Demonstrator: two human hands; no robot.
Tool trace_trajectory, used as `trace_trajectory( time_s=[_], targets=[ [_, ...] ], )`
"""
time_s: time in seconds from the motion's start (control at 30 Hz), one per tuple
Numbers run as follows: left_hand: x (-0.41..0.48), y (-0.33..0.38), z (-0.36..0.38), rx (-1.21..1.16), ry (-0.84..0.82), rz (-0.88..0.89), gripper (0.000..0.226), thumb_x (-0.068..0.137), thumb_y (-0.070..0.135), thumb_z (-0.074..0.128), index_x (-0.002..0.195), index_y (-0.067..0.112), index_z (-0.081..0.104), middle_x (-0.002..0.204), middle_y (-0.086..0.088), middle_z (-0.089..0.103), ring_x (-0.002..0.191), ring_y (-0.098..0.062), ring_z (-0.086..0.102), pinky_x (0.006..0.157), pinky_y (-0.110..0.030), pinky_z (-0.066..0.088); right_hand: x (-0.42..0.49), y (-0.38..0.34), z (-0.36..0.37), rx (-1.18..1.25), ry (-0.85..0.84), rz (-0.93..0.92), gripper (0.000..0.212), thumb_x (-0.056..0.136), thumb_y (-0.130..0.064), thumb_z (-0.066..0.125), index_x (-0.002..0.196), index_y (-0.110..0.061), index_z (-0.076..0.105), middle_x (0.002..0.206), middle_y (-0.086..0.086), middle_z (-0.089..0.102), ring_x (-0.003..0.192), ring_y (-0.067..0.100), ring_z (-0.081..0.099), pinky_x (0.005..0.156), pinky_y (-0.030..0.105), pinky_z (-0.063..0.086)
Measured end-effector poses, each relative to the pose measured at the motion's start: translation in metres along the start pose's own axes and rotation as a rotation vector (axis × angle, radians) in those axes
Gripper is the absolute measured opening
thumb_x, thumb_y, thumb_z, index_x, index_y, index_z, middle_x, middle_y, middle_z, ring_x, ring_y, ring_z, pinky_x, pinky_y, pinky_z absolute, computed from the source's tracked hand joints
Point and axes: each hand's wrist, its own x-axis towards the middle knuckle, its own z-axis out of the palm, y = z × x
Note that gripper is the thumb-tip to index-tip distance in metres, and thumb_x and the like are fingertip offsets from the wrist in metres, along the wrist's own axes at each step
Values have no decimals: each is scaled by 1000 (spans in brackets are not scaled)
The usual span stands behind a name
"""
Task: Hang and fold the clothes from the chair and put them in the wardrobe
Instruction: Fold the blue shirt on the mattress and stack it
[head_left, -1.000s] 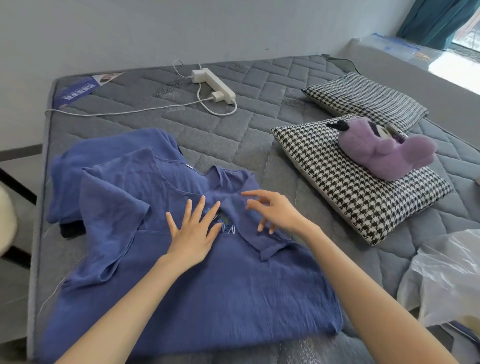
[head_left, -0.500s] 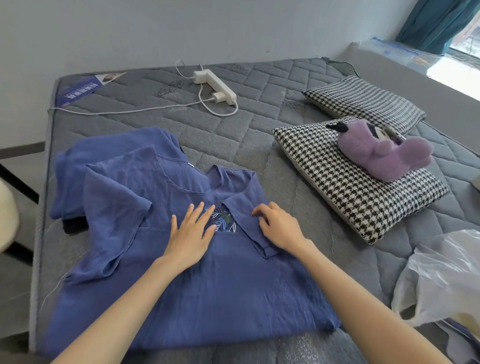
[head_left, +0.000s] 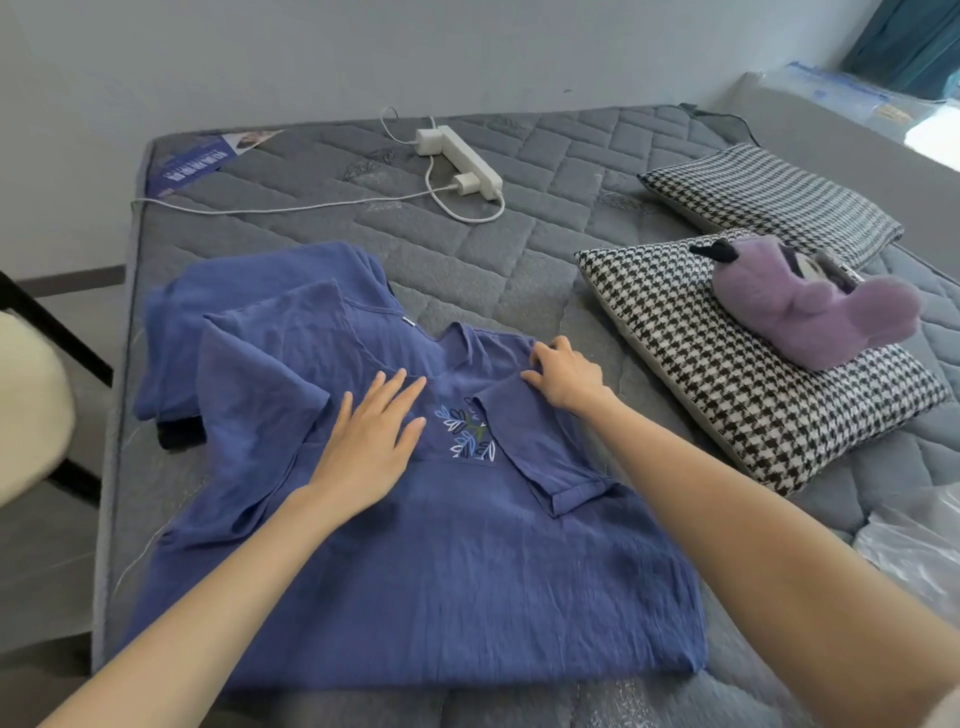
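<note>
The blue shirt lies flat on the grey mattress, lower centre of the frame, with the sleeve on the frame's right folded in over the chest. The left hand rests flat on it, fingers straight and spread, beside the leaf embroidery. The right hand sits on the folded shoulder with its fingers bent; I cannot tell whether they pinch the cloth. At centre right, a purple plush toy lies on a houndstooth pillow.

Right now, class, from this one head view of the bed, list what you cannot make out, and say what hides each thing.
Dark garment: head view, mostly under the blue clothes, so its kind is unknown.
Mattress label: head view, print too small to read.
Plastic bag: cut off by the right edge.
Right hand: curled fingers hide whether it pinches the blue shirt or presses it.
</note>
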Motion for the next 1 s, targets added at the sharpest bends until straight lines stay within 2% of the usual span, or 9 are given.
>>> trace_trajectory(
  time_s=[0.2,0.37,0.47,0.57,0.67,0.8,0.87,0.93,1.0],
  targets=[
    [7,-15,-22,0,72,21,49,104,30,31,152,26,20,160,6,13,148,-11,1,119,-36,1,-1,5,-7,-2,134,114,27,99,-32,46,116,-11,50,123,15,50,112,36,53,83,42,42],
    [12,-42,-47,39,201,24,45,103,16,34,148,17,34,154,-1,31,145,-20,21,119,-39,17,4,-9,-13,-15,123,-35,28,91,-18,50,119,-15,52,133,11,47,124,34,37,98,46,34],
    [12,-60,-63,162,272,30,41,98,12,47,139,13,47,141,-6,49,129,-29,40,104,-42,35,5,-23,-20,7,-29,-180,39,83,-19,57,122,-23,53,136,4,44,127,30,33,102,45,28],
    [5,-72,-76,310,218,13,46,87,35,66,131,24,55,127,7,54,110,-26,41,84,-36,27,5,-34,-18,-48,-185,-200,37,83,-25,60,120,-26,55,128,4,47,127,28,32,104,44,27],
    [5,-80,-85,476,137,76,54,64,45,84,110,22,66,106,5,60,89,-26,45,71,-36,23,6,-37,-15,-114,-202,-195,28,87,-31,60,115,-26,59,127,5,47,129,30,32,105,45,26],
    [15,-83,-92,640,168,97,35,49,25,94,68,17,67,79,-3,57,73,-31,48,61,-35,22,9,-37,-18,-136,-134,-235,25,88,-36,62,112,-26,65,130,6,45,128,28,32,106,44,27],
    [19,-84,-93,635,178,67,27,56,22,91,65,15,66,87,-5,57,81,-32,47,64,-39,27,11,-35,-19,-134,-103,-260,25,87,-35,64,110,-26,66,140,6,39,133,28,29,109,43,26],
    [23,-86,-95,588,189,18,22,67,24,86,71,15,66,114,-8,56,101,-33,43,78,-45,32,16,-33,-19,-114,-118,-259,25,85,-34,67,108,-26,67,151,6,29,139,28,22,113,43,22],
    [30,-87,-96,540,181,-11,21,74,28,80,80,15,64,144,-10,40,126,-34,30,97,-49,25,20,-32,-18,-93,-154,-241,25,83,-32,69,107,-25,67,156,8,21,144,27,15,115,45,18]
  ],
)
